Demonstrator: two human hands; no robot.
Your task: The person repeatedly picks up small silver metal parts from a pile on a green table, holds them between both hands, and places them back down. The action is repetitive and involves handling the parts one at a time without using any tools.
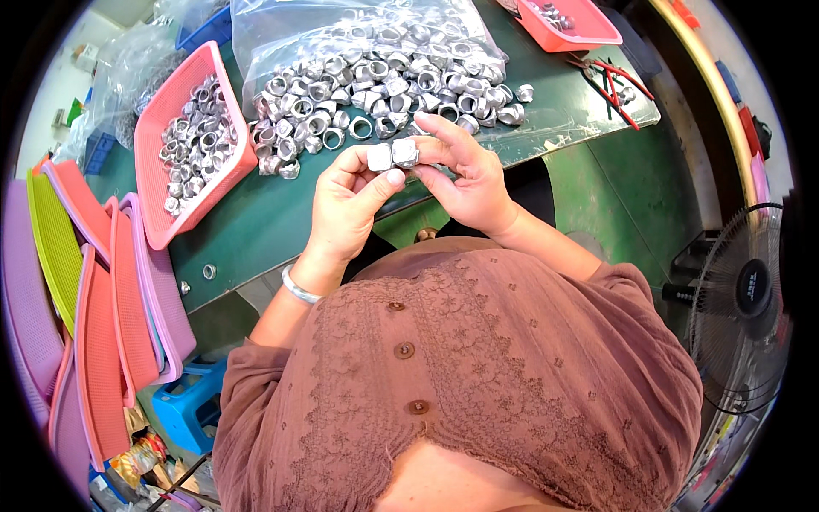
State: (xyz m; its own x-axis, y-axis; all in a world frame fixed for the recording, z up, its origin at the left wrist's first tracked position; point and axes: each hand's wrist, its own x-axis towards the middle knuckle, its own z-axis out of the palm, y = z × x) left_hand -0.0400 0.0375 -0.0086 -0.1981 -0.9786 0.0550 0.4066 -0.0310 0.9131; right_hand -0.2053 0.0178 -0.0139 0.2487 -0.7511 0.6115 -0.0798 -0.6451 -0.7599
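Note:
My left hand [343,203] pinches a silver-coloured metal ring [380,157] with a flat square face between thumb and fingers. Close beside it, a second metal ring [405,152] of the same shape is gripped by my right hand [467,181], whose index finger is raised. The two square faces sit side by side and look up at me; whether they touch I cannot tell. Their bands are mostly hidden by my fingers. Just beyond my hands lies a heap of similar rings [388,85], spilling from a clear plastic bag [281,34] on the green table [223,243].
A pink basket [152,154] of rings stands at the left, and another pink basket [589,32] at the far right. Red-handled pliers [611,85] lie near the right corner. Stacked coloured baskets [102,341] and a blue stool [183,408] are at left, a black fan [740,294] at right.

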